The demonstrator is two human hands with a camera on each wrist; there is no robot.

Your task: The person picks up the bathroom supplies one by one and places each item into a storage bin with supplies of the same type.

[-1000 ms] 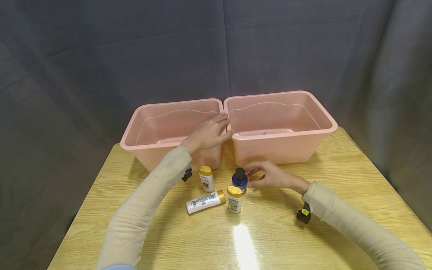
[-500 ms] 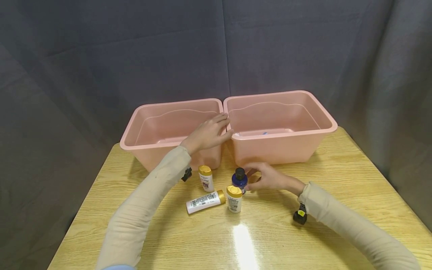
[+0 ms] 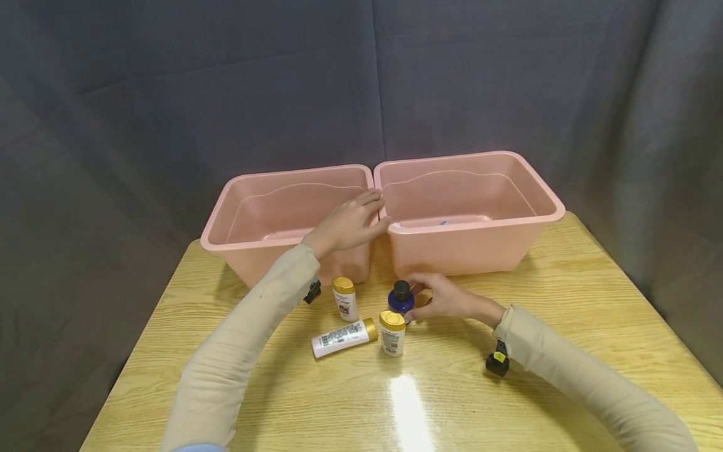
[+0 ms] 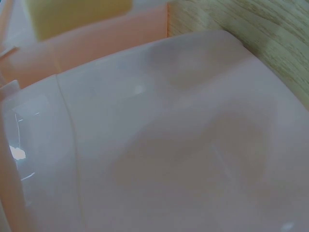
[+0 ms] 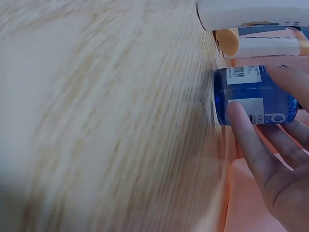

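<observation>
A small blue bottle (image 3: 401,303) with a black cap stands on the wooden table (image 3: 565,301), just in front of the right pink bin (image 3: 556,210). My right hand (image 3: 420,300) grips it from the right. In the right wrist view the thumb (image 5: 244,128) and a finger lie on either side of the blue bottle (image 5: 253,96). My left hand (image 3: 361,216) rests with straight fingers on the rim where the left pink bin (image 3: 216,216) meets the right one. The left wrist view shows only the left pink bin's wall (image 4: 154,145) up close.
Three white bottles with gold caps stand or lie near the blue one: one upright (image 3: 345,299), one on its side (image 3: 343,338), one upright (image 3: 392,333). Dark cloth hangs behind the bins. The table's edges drop off left and right.
My right hand has slid left across the table and closed around the blue bottle. The left hand, the bins and the white bottles have not moved.
</observation>
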